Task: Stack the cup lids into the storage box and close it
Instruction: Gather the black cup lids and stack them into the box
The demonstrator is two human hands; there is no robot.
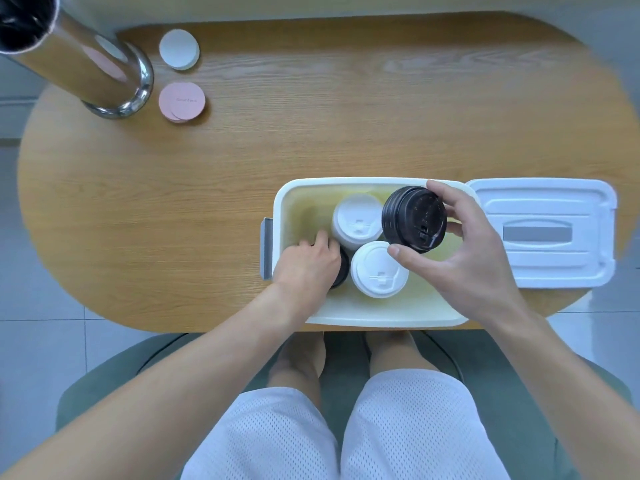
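Your right hand (474,251) grips a stack of black cup lids (414,219) between thumb and fingers, holding it above the right part of the open storage box (381,320) — thumb on the near edge of the stack, fingers round its far and right side. Just left of that stack, inside the box, stands a white lid stack (358,221), and a second white lid stack (379,269) sits directly under your right thumb, nearer to you. Your left hand (308,263) reaches into the left part of the box, fingers curled down over another black lid stack (341,268) that shows only as a dark edge past your knuckles; whether the fingers actually clamp it you cannot tell from here. The box's grey latch (266,249) sits just left of your left wrist.

Beyond your right hand, touching the box's right rim, the white box cover (543,233) lies flat on the wooden table (311,116), its grey handle inset facing up.

Far ahead and to the left of your left hand lie pink round coasters (181,101) and a white round disc (179,49) — both beside a shiny metal cylinder (79,64) at the table's far left corner.
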